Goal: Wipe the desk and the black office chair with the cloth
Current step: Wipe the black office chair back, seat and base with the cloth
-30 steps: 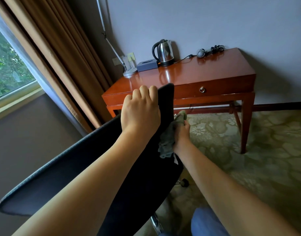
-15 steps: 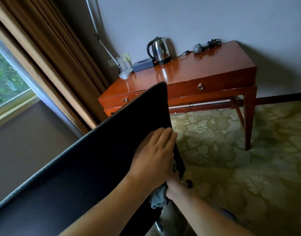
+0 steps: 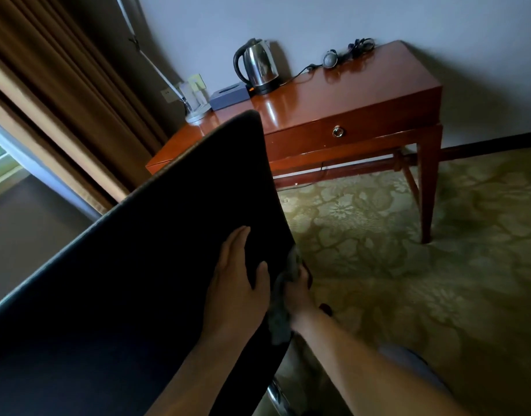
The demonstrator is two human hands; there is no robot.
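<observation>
Black, smooth and matte, the tilted backrest of the black office chair is filling the lower left of the view, its top edge reaching up in front of the glossy reddish-brown wooden tabletop. The left hand is lying flat on the near face of the backrest, fingers straight and together, thumb spread, bracing it. The right hand is gripping the crumpled grey cloth and pressing it against the backrest's right edge, low down near the seat joint; its fingers are mostly hidden behind the fabric. Judgement: the cloth is looking soft and limp, so it should bunch and needs a full-palm hold with pressure, not a pinch; the backrest is looking stiff but free to swivel or lean, so the bracing palm is best kept opposite the wiping side. The chair wiping is judged to be under way; whether the tabletop is wiped cannot be told. Containers: a stainless steel electric kettle with black handle is standing lid-closed at the rear, contents not visible; a dark blue flat tissue box beside it is showing a slot, contents unclear. A metal ring-pull drawer is sitting closed.
</observation>
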